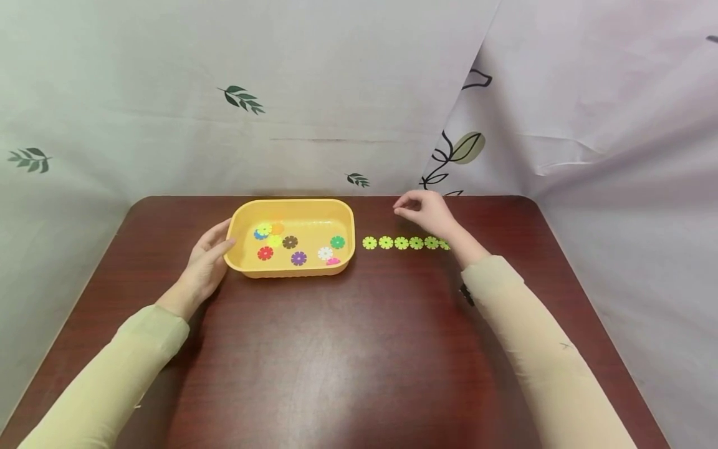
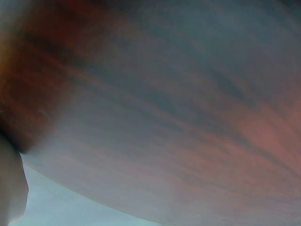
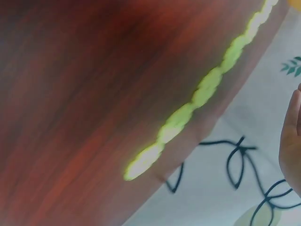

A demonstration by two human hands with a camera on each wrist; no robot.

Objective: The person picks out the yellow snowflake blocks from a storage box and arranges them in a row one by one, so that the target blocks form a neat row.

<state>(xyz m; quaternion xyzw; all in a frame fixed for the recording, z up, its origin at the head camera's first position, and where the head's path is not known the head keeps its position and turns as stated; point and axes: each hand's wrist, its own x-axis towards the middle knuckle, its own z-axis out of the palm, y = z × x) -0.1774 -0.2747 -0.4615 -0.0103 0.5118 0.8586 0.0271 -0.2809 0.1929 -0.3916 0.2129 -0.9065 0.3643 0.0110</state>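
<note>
A yellow plastic basin [image 1: 291,273] stands on the table, left of the middle. My left hand [image 1: 204,265] grips its left end, the thumb at the rim and the fingers along the outside. Several flower-shaped discs lie inside, among them a red disc [image 1: 265,253], a purple disc [image 1: 298,258] and a green disc [image 1: 337,242]. To the basin's right runs a row of yellow-green flower discs [image 1: 401,243], edge to edge. My right hand [image 1: 427,212] hovers beyond this row, fingers loosely bent, with nothing visible in them; its forearm hides the row's right end.
The dark red-brown table [image 1: 314,349] reaches a pale cloth wall [image 1: 336,93] with leaf prints at the back and sides. In the left wrist view the table surface [image 2: 164,117] is blurred. The disc row [image 3: 207,87] crosses the right wrist view diagonally.
</note>
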